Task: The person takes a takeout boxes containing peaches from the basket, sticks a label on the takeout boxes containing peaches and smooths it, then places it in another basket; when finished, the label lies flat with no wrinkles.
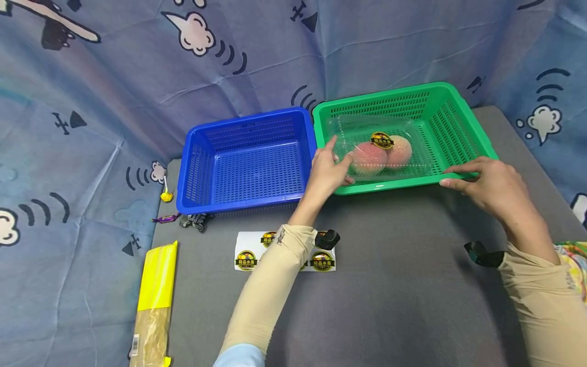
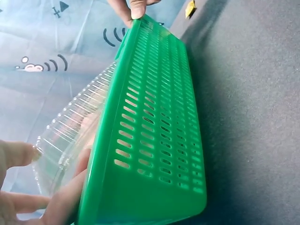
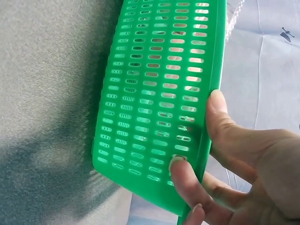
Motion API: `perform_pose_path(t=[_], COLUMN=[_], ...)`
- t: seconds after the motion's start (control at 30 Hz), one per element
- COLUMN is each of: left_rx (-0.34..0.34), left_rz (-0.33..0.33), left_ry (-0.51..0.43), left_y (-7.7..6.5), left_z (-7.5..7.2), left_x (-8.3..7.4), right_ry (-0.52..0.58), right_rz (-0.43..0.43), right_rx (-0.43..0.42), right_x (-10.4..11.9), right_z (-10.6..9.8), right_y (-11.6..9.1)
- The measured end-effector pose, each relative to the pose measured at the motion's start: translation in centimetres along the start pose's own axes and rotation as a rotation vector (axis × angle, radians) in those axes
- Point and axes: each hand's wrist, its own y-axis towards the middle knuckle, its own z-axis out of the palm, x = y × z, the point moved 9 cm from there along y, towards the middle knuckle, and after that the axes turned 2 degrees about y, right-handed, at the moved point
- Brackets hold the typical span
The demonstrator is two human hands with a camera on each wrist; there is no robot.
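A clear plastic fruit box point(image 1: 419, 145) with two pinkish peaches point(image 1: 369, 158) inside lies in the green basket point(image 1: 463, 114). A round black-and-gold sticker point(image 1: 382, 140) is on its lid. My left hand point(image 1: 326, 172) holds the box by its left end, thumb and fingers spread about the corner. In the left wrist view the box's ridged edge point(image 2: 70, 112) stands above the basket rim. My right hand point(image 1: 497, 188) grips the basket's near rim toward its right end. One right fingertip point(image 3: 178, 161) presses the slotted outer wall.
A blue basket point(image 1: 257, 171) stands directly left of the green one. In front lies a sheet of round stickers point(image 1: 322, 261), partly under the left forearm. Along the table's left edge are a yellow packet point(image 1: 156, 280), a purple-wrapped candy point(image 1: 166, 218), a dark small object point(image 1: 194, 221) and a yellow lollipop point(image 1: 166, 196).
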Motion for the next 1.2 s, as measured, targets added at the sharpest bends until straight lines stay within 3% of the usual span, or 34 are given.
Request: perform_pose_path(t=[0.17, 0.4, 0.47, 0.63, 0.93, 1.2], left_rx=[-0.007, 0.005, 0.017, 0.094, 0.137, 0.061], left_rz=[-0.006, -0.009, -0.008, -0.033, -0.051, 0.023], left_ry=[0.045, 0.394, 0.442, 0.438, 0.478, 0.463], left_y=[-0.8, -1.4, -1.4, -1.1, -0.9, -1.3], left_z=[-0.8, -1.6, -1.6, -1.0, -0.1, -1.3], left_x=[-0.7, -1.8, -1.8, -1.0, -0.3, -1.0], right_ry=[-0.005, -0.013, -0.015, -0.014, -0.002, 0.002], right_rz=[-0.012, -0.012, -0.009, -0.012, -0.014, -0.028], right_rx=[-0.024, -0.039, -0.039, -0.041, -0.032, -0.042], right_x=[0.2, 0.1, 0.1, 0.0, -0.1, 0.0], right_z=[0.0, -0.1, -0.1, -0.1, 0.1, 0.1], right_y=[0.0, 0.1, 0.1, 0.1, 0.1, 0.1])
